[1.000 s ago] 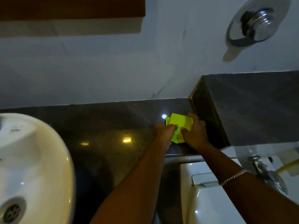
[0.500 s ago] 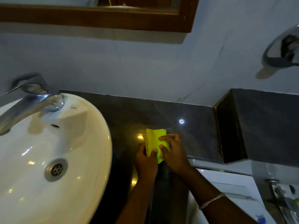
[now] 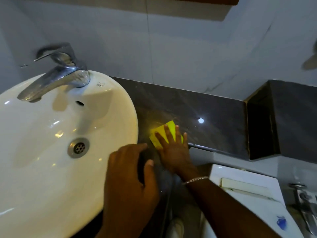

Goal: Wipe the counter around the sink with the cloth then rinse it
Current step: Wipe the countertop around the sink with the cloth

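Observation:
A folded yellow cloth (image 3: 158,134) lies flat on the dark stone counter (image 3: 214,115), just right of the white oval sink (image 3: 51,134). My right hand (image 3: 173,150) presses down on the cloth with fingers spread flat over it; a silver bracelet sits on that wrist. My left hand (image 3: 130,176) hovers nearer to me, over the counter's front edge beside the sink rim, fingers loosely curled and holding nothing. A chrome tap (image 3: 56,74) stands at the back of the sink, with no water running.
A raised dark stone ledge (image 3: 291,121) closes the counter on the right. Below it is a white toilet cistern (image 3: 248,194), with a chrome fitting (image 3: 305,203) at the far right. The tiled wall (image 3: 171,48) backs the counter.
The cloth went from the counter's right corner to beside the sink. Both hands held it before; now it lies flat under my right hand alone and my left hand has let go.

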### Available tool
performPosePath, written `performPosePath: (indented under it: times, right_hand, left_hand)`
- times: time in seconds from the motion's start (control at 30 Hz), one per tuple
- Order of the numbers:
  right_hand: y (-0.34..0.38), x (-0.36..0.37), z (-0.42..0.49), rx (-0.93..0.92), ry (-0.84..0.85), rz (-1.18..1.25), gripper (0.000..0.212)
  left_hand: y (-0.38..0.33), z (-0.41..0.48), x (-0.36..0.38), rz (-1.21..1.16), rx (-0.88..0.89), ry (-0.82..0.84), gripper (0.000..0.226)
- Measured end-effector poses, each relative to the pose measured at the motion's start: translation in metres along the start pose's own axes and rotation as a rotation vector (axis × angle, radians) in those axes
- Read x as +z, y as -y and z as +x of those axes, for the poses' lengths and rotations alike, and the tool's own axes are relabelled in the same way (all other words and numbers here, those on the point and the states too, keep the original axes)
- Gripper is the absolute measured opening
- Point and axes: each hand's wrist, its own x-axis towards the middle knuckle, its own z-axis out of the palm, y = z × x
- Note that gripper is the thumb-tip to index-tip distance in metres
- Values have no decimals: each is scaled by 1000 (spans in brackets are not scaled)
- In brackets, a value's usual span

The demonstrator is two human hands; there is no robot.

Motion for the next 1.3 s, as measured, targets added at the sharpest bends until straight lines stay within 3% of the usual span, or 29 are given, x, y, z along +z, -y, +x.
performPosePath:
  times: [0.07, 0.13, 0.23, 0.47, 0.57, 0.7, 0.83, 0.97, 1.07, 1.2, 1.3]
  right_hand:
    - [-31, -6, 5, 38, -75, -29, 59]
    - [-63, -16, 24, 167, -102, -23, 62]
    - [-69, -25, 56, 311, -117, -11, 63]
    - [11, -3, -7, 106, -81, 22, 58]
    - [-8, -3, -18, 292, -90, 22, 56]
    - [-33, -13, 38, 518, -148, 100, 62]
    - [-1, -2, 46, 320, -108, 19, 66]
    - [44, 14, -22, 146, -130, 45, 66]
    - [44, 21, -60, 184, -91, 68, 62]
    - [43, 11, -10, 346, -85, 54, 62]
    - [73, 7, 8, 285, -26, 69, 70]
  left_hand:
    - [19, 4, -8, 217, -53, 80, 45]
    - [35, 6, -9, 472, -120, 274, 66]
    - [44, 5, -7, 559, -140, 439, 82]
    - [43, 6, -4, 540, -162, 432, 83]
    - [42, 6, -2, 522, -160, 430, 90]
    - [46, 2, -1, 484, -108, 399, 94]
    - [51, -1, -1, 472, -48, 388, 94]
    - [54, 1, -6, 469, 37, 443, 105]
    - [60, 1, -8, 413, 102, 464, 111]
    - [60, -1, -8, 420, 160, 442, 105]
    - [62, 0, -7, 414, 169, 454, 99]
